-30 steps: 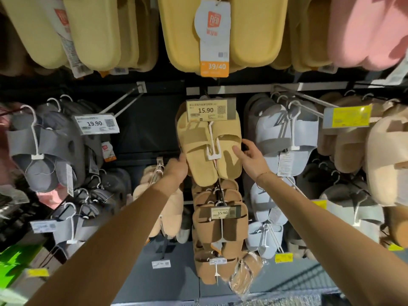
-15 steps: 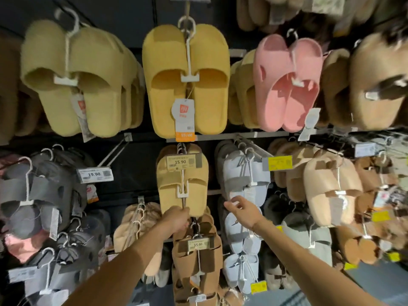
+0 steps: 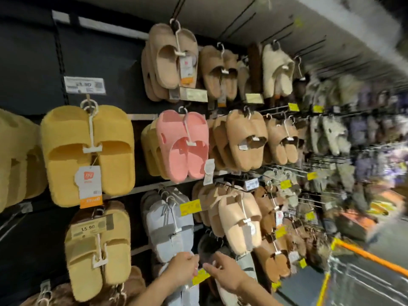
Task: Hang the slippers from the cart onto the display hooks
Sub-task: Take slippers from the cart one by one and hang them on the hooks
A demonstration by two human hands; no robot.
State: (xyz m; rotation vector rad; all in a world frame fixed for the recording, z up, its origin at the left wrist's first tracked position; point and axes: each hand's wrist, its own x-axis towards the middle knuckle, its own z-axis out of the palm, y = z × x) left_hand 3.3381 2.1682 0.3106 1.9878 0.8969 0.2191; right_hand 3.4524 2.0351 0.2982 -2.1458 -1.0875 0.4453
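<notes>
At lower centre, the left hand [image 3: 182, 269] curls beside a small yellow price tag [image 3: 200, 276]; whether it grips is unclear. The right hand [image 3: 225, 276] reaches open-fingered. Above hang pale grey strap slippers [image 3: 169, 228]; the orange-railed wire cart [image 3: 362, 281] stands lower right.

Dim shop wall, sharp on the left, smeared on the right

Light falls from above onto the hanging slippers, leaving the dark back panel [image 3: 33, 62] in the upper left nearly black. The yellow slippers [image 3: 88, 151] left of centre are fairly crisp; toward the right edge the rows dissolve into streaky motion blur, and the orange cart rail [image 3: 364, 255] at lower right is smeared. Wide-angle distortion bends the shelf lines at the edges.
</notes>
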